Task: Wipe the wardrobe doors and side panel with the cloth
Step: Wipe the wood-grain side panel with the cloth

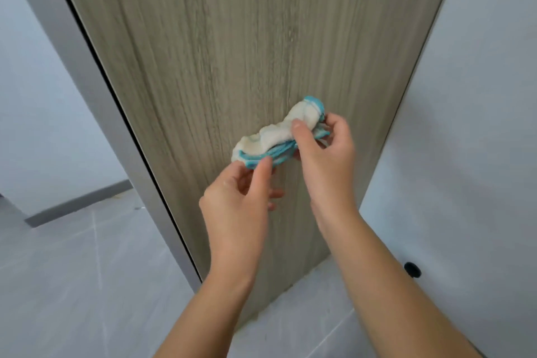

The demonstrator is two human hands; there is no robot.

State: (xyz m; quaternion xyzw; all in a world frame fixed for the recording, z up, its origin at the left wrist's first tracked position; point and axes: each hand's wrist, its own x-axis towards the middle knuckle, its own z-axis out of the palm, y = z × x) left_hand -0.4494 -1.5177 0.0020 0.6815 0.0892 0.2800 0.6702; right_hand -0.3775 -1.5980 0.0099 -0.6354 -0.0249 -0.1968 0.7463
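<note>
1. Nearest to us, two bare forearms come up from the bottom edge. The left forearm (209, 299) and the right forearm (392, 285) both reach toward the middle of the view.
2. The left hand (238, 197) sits lower and to the left. Its thumb and curled fingers pinch the lower left end of the cloth (273, 134).
3. The right hand (328, 154) sits higher and to the right. Its thumb lies across the cloth's upper half and its fingers curl round behind, so it grips the cloth.
4. The cloth is white terry with blue edging, bunched into a thick roll. It slants from the left hand up to the right hand, and its blue-rimmed end sticks out above the right fingers. The hands are near each other, joined only by the cloth.
5. Just behind the cloth stands the wardrobe panel (232, 38), a tall wood-grain face. We cannot tell whether the cloth touches it, nor whether it is a door or the side.
6. Along the panel's left edge run a dark gap and a grey strip (84, 81).
7. Below and to the left lies the pale tiled floor (72, 270), with a grey skirting board (78, 203) at its far side.
8. Right of the panel is a pale wall (479, 125), with a small black round fitting (412, 269) low on it.
</note>
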